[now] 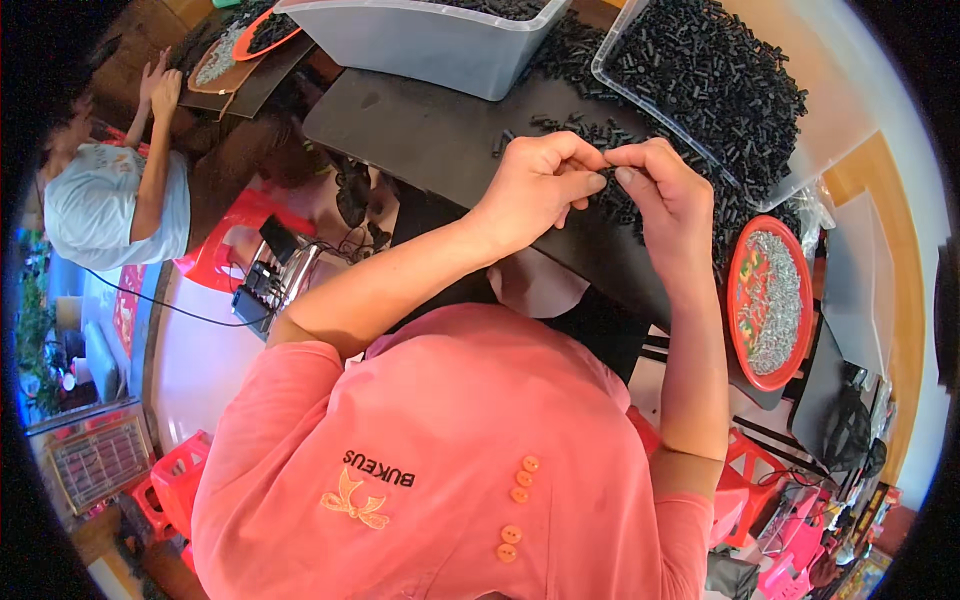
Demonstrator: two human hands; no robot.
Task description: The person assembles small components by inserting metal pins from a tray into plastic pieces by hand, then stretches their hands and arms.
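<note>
The left hand and right hand pinch a small black piece over the dark table; I can't make out its long axis. Bare tabletop stretches leftward.

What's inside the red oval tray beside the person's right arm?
The red oval tray holds a heap of small silvery metal pieces. Some green-and-yellow pattern shows on its left side; the tray's bottom beneath the heap is covered and can't be seen.
</note>
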